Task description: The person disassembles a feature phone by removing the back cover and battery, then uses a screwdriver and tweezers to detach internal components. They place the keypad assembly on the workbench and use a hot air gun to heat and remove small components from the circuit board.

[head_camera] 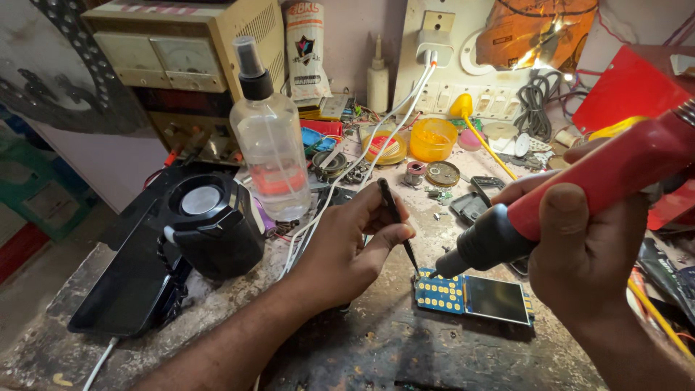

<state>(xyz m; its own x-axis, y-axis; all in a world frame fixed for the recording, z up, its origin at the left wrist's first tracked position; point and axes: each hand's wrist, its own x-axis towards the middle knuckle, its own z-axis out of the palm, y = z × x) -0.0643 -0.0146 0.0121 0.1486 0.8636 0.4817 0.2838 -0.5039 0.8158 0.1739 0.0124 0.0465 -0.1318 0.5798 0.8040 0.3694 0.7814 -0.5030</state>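
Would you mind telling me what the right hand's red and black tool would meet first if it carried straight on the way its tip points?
Most likely the blue circuit board: the right hand aims the tool down-left at its top edge, close beside the tweezers' tip, though depth is unclear.

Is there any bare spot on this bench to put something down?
Yes: the worn benchtop in front of the blue circuit board, between the two forearms, is bare. Another bare strip lies between the board and the round tins. Behind the spray bottle and around the orange dish it is crowded.
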